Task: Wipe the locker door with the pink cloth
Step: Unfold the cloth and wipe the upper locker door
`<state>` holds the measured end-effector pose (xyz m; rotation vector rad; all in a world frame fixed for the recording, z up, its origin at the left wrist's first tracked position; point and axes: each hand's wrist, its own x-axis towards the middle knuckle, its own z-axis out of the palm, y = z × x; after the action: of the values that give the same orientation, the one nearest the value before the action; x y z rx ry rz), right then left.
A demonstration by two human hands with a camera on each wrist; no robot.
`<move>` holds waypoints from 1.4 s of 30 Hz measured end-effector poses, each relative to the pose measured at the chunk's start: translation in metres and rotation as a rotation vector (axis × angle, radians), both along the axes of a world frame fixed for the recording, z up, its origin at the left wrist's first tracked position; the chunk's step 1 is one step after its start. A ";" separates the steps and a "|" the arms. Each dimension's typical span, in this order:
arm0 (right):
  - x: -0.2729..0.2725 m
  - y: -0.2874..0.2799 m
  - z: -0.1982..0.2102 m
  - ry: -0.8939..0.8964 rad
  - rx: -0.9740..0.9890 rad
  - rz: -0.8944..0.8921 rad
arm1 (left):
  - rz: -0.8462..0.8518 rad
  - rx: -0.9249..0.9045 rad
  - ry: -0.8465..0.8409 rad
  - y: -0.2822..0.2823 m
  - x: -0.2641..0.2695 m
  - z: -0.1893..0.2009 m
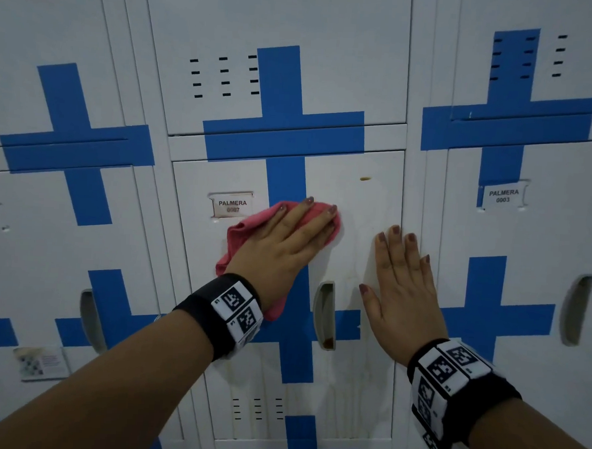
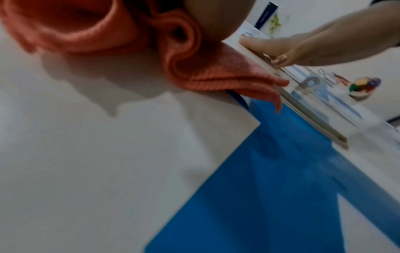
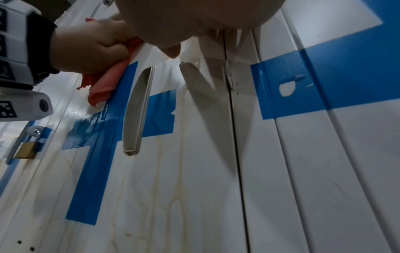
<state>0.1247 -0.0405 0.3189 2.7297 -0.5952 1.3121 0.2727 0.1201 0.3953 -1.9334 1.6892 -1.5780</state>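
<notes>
The locker door is white with a blue cross and a label reading PALMERA 0007. My left hand lies flat with straight fingers on the pink cloth and presses it against the door just right of the label. The cloth bunches out below my wrist and hangs over the blue stripe. My right hand rests flat and empty on the door's right edge, above and right of the recessed handle. A small brown spot sits above the cloth. Yellowish drip streaks run down the lower door.
Matching lockers surround the door; the right one is labelled PALMERA 0003 and has a handle recess. A brass padlock hangs on the locker to the left. A printed card is stuck low on the left.
</notes>
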 end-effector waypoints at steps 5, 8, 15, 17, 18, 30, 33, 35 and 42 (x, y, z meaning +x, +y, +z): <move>-0.002 0.000 0.001 0.003 -0.006 0.019 | -0.023 0.147 -0.111 0.009 0.002 0.002; -0.003 -0.001 0.001 0.010 -0.006 0.015 | 0.011 0.073 -0.056 0.006 0.001 0.002; -0.003 -0.002 0.000 0.015 -0.015 0.015 | 0.064 -0.174 0.133 -0.009 -0.007 0.023; -0.003 -0.002 0.000 0.014 -0.018 0.012 | 0.072 -0.249 0.209 -0.014 -0.013 0.031; -0.002 -0.002 0.000 0.013 -0.017 0.013 | 0.078 -0.283 0.244 -0.018 -0.017 0.033; -0.002 -0.003 -0.001 0.000 -0.022 0.022 | 0.092 -0.081 -0.065 -0.028 -0.029 0.003; -0.002 -0.003 -0.001 -0.003 -0.018 0.025 | 0.010 -0.001 -0.102 -0.031 -0.027 -0.008; -0.003 -0.003 -0.001 -0.002 -0.018 0.027 | -0.007 0.033 -0.080 -0.031 -0.026 -0.011; -0.003 -0.004 0.000 0.015 -0.019 0.026 | 0.028 -0.024 -0.071 -0.027 -0.025 -0.009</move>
<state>0.1214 -0.0441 0.3184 2.7391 -0.5448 1.2941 0.2476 0.0929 0.3861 -1.8796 1.6163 -1.6443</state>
